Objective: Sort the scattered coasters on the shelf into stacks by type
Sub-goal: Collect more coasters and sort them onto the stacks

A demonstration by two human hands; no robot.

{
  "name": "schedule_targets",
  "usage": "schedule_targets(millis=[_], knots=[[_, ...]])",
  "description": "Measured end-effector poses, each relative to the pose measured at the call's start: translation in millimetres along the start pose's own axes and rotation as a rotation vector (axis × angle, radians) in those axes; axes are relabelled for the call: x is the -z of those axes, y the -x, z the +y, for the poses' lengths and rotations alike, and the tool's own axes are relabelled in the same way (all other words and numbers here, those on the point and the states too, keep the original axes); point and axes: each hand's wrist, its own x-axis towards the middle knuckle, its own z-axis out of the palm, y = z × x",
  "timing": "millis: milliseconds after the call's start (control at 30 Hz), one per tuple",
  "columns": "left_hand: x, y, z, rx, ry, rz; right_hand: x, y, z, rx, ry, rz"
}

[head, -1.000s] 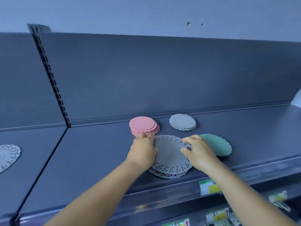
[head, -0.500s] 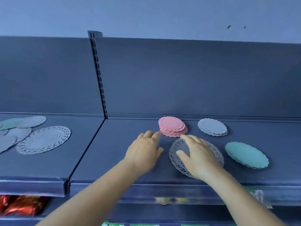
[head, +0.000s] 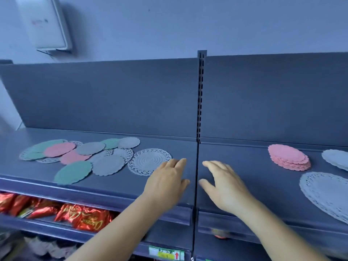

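While the scattered coasters [head: 82, 159] are lying in a mixed, overlapping heap of green, pink and grey on the left section of the shelf [head: 116, 187], a lace doily [head: 149, 162] is sitting just right of them. Your left hand [head: 166, 183] is hovering by the doily's edge, fingers relaxed, holding nothing. Your right hand [head: 224, 187] is spreading empty past the upright divider [head: 200, 95]. Further right, the pink stack [head: 290, 157], grey stack [head: 336, 159] and lace stack [head: 327, 194] are resting.
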Motion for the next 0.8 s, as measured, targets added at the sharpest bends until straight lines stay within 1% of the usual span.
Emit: schedule_targets(millis=[200,400,533,667,800], knots=[[30,25,-82,0.051,-0.028,0.023,-33,-22,-75,0.037,-0.026,-0.013],[46,35,-156,0.166,-0.032,0.004,-62,-51,-122,0.061,-0.026,-0.051],[48,31,-192,0.214,-0.037,-0.026,-77,-75,-137,0.076,-0.004,-0.091],[42,17,-217,0.214,-0.085,-0.095,-86,-100,-138,0.065,-0.002,-0.145],[36,2,-230,0.202,-0.149,-0.196,-91,-127,-126,-0.007,0.072,-0.214]])
